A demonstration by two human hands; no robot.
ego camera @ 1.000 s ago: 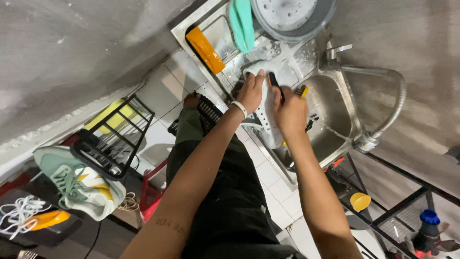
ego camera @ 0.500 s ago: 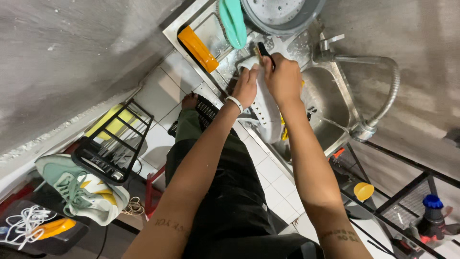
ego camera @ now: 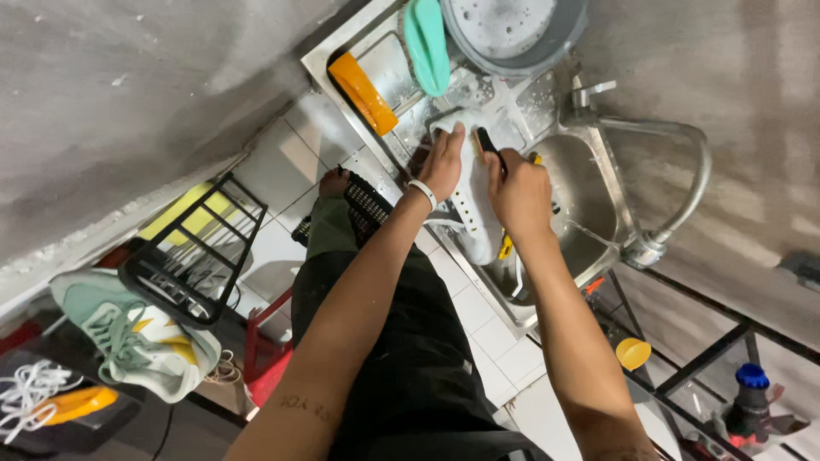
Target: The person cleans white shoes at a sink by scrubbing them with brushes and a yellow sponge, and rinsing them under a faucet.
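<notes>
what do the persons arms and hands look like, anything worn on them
Both arms are bare, with no sleeves and no gloves. The left hand has a thin white band around the wrist. The left forearm carries a small dark tattoo of lettering near the elbow. The right hand shows no ring or band, and the right forearm is plain as far as it shows.
</notes>
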